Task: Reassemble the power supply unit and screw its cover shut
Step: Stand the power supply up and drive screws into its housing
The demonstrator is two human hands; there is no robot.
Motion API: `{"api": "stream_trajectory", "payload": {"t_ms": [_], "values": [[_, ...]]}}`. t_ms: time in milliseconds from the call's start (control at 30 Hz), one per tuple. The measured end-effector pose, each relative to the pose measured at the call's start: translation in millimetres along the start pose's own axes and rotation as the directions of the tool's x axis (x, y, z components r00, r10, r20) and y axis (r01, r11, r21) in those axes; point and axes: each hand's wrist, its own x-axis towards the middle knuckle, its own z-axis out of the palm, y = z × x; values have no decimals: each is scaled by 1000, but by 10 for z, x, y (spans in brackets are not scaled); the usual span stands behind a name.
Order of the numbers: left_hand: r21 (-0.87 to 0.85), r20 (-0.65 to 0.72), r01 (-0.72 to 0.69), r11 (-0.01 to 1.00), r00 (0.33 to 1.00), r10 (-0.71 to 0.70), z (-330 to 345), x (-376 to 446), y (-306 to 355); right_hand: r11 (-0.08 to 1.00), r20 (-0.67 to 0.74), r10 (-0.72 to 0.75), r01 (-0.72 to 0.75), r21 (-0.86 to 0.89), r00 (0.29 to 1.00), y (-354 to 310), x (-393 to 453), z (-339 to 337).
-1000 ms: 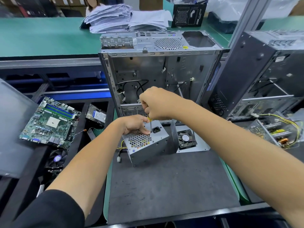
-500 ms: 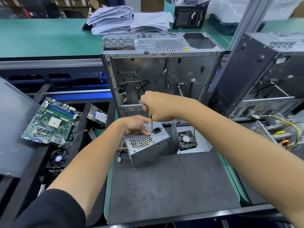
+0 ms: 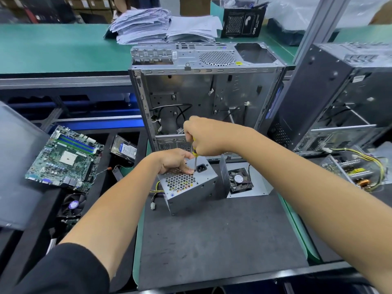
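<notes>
Two bare forearms in view. Left hand [image 3: 172, 161] and right hand [image 3: 201, 136] ungloved, no rings or watch visible. Black sleeve [image 3: 63, 270] on left upper arm; right arm sleeveless within frame.

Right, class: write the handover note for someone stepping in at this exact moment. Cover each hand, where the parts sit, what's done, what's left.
Right hand: gripping a screwdriver upright, tip down on the top face of the power supply unit, beside its power socket.
Left hand: resting on the unit's grille, fingertips by the tip, steadying.
Unit sits tilted on the grey mat, in front of the open computer case.
Done: cover on the unit.
Left: finish this screw; other screws cannot be judged from here.
</notes>
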Motion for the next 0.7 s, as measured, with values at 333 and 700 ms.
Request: {"api": "stream_trajectory", "payload": {"t_ms": [333, 700], "values": [[56, -13, 34, 998, 999, -34, -6, -11, 3, 991, -242, 117, -99, 87, 963, 50, 29, 130], [-25, 60, 73, 997, 996, -71, 8, -65, 60, 955, -345, 203, -108, 275, 916, 158, -39, -33]]}}
